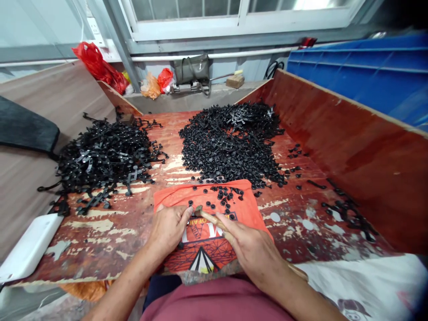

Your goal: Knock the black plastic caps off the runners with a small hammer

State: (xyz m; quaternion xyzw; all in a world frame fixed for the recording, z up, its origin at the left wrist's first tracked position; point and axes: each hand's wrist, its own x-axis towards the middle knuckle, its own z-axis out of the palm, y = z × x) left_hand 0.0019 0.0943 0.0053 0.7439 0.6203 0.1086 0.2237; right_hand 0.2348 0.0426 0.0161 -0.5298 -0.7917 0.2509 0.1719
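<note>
Both hands are over an orange printed cloth (259, 218) on the worktop. My right hand (256, 249) is closed round the pale wooden handle of a small hammer (214, 219), whose dark head lies beside my left thumb. My left hand (170, 227) rests on the cloth with thumb and fingers pressed together. Whatever it pinches is too small or too hidden to make out. Several small round black plastic pieces (224, 194) lie scattered on the cloth just beyond both hands.
A large heap of black pieces (227, 151) stands behind the cloth. Another heap of black strip-like parts (103, 156) is at left. A white case (30, 245) sits at the left front edge. A red-brown board (351, 178) and a blue crate (361, 80) bound the right side.
</note>
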